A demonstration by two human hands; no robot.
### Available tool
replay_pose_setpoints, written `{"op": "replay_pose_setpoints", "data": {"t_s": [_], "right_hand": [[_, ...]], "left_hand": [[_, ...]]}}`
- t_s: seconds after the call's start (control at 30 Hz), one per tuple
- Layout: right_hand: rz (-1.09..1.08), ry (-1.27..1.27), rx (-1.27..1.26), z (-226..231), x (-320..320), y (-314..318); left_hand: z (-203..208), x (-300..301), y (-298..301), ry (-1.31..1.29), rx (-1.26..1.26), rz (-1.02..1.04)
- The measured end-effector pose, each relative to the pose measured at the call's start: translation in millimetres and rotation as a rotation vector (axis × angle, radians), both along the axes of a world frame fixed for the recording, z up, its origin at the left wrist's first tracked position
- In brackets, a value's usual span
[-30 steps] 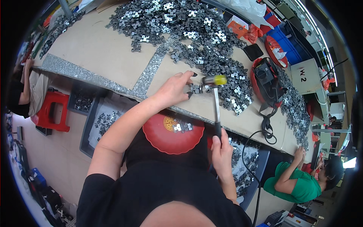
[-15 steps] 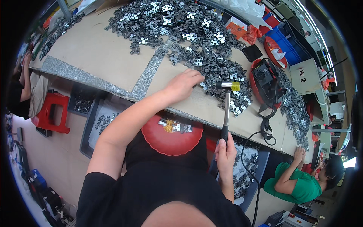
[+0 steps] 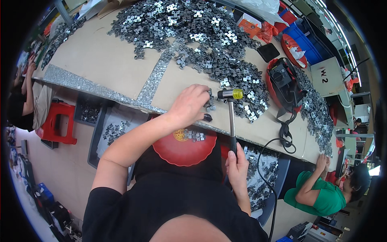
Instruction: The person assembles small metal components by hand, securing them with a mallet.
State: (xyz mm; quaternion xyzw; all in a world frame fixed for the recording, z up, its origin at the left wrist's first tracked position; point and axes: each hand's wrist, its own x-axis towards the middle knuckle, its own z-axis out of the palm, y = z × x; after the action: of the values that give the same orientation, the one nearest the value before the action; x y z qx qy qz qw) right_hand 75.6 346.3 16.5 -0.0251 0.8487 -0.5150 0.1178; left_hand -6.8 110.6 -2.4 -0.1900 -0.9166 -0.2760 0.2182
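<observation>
My right hand [image 3: 237,165] is closed round the black grip of a hammer [image 3: 231,121], held upright. Its shiny shaft ends in a head with one black and one yellow face, just above the table edge. Left of that head, my left hand [image 3: 188,104] has its fingers bent down at a small metal piece [image 3: 210,103], which shows at the fingertips. A small dark object [image 3: 207,117] lies by the thumb; its kind is unclear. Below, a red scalloped plate [image 3: 183,155] rests on my lap with several small metal pieces [image 3: 195,136] in it.
A large heap of metal pieces [image 3: 177,24] covers the table's far side. To the right stand a red basin [image 3: 272,90] with a black device and a cable [image 3: 262,157]. Bins [image 3: 96,143] sit under the table. A person in green [image 3: 318,195] works at the right.
My left hand has drawn back toward the table edge, and the metal piece now shows at its fingertips. The hammer has shifted left. A blurred bright piece over the plate is no longer seen.
</observation>
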Motion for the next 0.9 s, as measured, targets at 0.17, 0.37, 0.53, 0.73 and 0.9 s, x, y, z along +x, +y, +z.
{"op": "replay_pose_setpoints", "data": {"t_s": [0.17,0.37,0.53,0.73,0.9], "right_hand": [[-0.046,-0.034,-0.037,4.4,3.3,0.5],[0.038,-0.017,0.012,2.1,12.5,-0.5],[0.107,0.018,0.197,-1.9,8.7,-3.8],[0.112,0.017,0.221,-3.9,6.5,-1.5],[0.087,-0.019,0.21,-0.2,7.9,-3.3]], "left_hand": [[-10.2,-21.3,-25.0,-0.176,0.24,-0.171],[6.6,-48.6,-26.2,-0.384,-0.042,-0.331],[16.1,-44.6,-27.6,-0.315,-0.04,-0.198],[16.1,-34.0,-61.1,-0.293,-0.158,-0.208],[2.2,-20.3,-66.0,-0.03,0.028,-0.085]]}}
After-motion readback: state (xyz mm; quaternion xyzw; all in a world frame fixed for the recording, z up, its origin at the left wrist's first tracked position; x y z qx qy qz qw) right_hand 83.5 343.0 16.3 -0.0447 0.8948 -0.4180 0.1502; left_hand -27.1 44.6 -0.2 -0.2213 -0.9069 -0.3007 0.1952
